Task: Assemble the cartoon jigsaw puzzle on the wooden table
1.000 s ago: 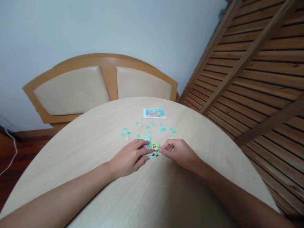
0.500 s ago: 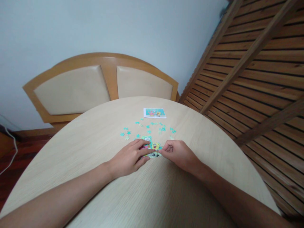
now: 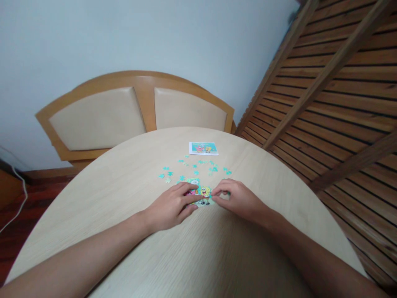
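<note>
A partly joined jigsaw puzzle [image 3: 205, 192] with a yellow cartoon figure lies flat on the round table [image 3: 136, 256]. My left hand [image 3: 173, 205] rests across its left part with the fingers stretched out and apart, covering some of the picture. At the puzzle's right edge, my right hand [image 3: 237, 198] is closed in a pinch. A small teal puzzle piece [image 3: 212, 195] shows at its fingertips, mostly hidden by them. Loose teal puzzle pieces [image 3: 195, 172] are scattered beyond both hands.
Behind the loose pieces lies a printed picture sheet [image 3: 204, 148] with the cartoon figures. A wooden chair with padded panels [image 3: 97, 118] stands at the table's far side against the wall. Slatted wood [image 3: 335, 87] rises on the right. A white cable [image 3: 23, 198] hangs at far left.
The fingertips of my right hand have shifted slightly at the puzzle's right edge, with thumb and index finger now more extended. My left hand stays on the puzzle. The view has moved slightly.
</note>
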Demonstrator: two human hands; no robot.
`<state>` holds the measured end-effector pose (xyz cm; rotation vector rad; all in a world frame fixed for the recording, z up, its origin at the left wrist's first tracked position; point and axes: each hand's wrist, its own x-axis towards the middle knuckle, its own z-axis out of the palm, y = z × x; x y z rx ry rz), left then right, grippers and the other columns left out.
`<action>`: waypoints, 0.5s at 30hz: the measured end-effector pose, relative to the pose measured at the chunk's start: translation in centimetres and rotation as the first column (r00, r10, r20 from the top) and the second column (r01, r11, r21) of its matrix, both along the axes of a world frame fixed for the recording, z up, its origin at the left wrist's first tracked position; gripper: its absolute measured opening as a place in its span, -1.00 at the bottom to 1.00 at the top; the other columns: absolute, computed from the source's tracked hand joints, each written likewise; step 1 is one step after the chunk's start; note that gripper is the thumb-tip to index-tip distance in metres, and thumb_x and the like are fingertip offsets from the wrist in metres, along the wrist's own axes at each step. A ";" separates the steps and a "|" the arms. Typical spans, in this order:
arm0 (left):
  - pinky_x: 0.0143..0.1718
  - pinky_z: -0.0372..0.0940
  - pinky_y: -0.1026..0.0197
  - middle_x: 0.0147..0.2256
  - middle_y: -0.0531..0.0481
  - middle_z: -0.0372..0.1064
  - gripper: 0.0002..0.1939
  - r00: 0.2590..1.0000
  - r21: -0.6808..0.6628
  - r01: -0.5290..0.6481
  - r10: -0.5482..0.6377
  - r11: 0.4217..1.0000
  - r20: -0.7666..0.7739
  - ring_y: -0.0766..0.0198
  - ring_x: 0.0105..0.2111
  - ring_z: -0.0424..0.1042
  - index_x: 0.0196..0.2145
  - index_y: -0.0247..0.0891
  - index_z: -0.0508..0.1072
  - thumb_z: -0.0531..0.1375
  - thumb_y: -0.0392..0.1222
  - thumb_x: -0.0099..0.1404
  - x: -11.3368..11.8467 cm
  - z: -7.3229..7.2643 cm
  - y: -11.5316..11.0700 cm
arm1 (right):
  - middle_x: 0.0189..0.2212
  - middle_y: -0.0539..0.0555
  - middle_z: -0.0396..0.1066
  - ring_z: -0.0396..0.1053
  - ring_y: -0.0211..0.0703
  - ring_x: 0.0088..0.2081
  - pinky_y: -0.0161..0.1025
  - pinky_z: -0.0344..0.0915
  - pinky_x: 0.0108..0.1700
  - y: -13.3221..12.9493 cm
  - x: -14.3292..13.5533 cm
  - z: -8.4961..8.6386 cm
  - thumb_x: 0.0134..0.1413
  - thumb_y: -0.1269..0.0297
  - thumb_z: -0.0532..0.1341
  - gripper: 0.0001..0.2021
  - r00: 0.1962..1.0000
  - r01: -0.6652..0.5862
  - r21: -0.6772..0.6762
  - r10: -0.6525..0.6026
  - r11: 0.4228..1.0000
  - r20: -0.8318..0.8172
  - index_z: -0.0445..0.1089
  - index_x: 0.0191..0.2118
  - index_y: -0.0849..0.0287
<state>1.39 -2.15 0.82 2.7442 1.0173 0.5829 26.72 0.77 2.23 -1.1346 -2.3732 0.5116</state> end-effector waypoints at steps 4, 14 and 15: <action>0.06 0.33 0.00 -0.01 -0.15 0.44 -0.72 0.986 0.040 -0.161 0.159 0.986 0.047 0.08 0.00 0.40 0.00 -0.23 0.47 0.03 -0.18 0.47 -1.3 1.0 1.0 | -0.33 0.05 0.56 0.46 -0.11 -0.23 -0.19 0.31 -0.10 0.2 0.1 -0.2 0.14 0.35 0.32 -0.93 0.994 -0.107 0.010 0.107 0.994 0.026 0.58 -0.29 0.12; -0.09 0.33 0.04 -0.15 -0.12 0.50 -0.74 0.888 -0.100 -0.459 0.458 0.883 -0.036 0.05 -0.13 0.45 -0.18 -0.23 0.51 0.08 -0.08 0.38 -6.4 1.4 3.9 | -0.20 0.09 0.51 0.44 -0.07 -0.12 -0.10 0.30 -0.01 1.1 1.0 -1.2 0.18 0.34 0.30 -0.92 0.987 -0.156 0.133 0.160 0.979 -0.024 0.54 -0.21 0.11; -0.09 0.33 0.04 -0.13 -0.13 0.50 -0.74 0.880 -0.103 -0.474 0.470 0.874 -0.061 0.03 -0.12 0.45 -0.17 -0.22 0.52 0.09 -0.07 0.37 -6.4 1.3 3.9 | -0.18 0.10 0.51 0.43 -0.06 -0.10 -0.09 0.29 0.02 1.2 1.1 -1.3 0.18 0.33 0.30 -0.91 0.986 -0.161 0.137 0.165 0.977 -0.017 0.54 -0.20 0.10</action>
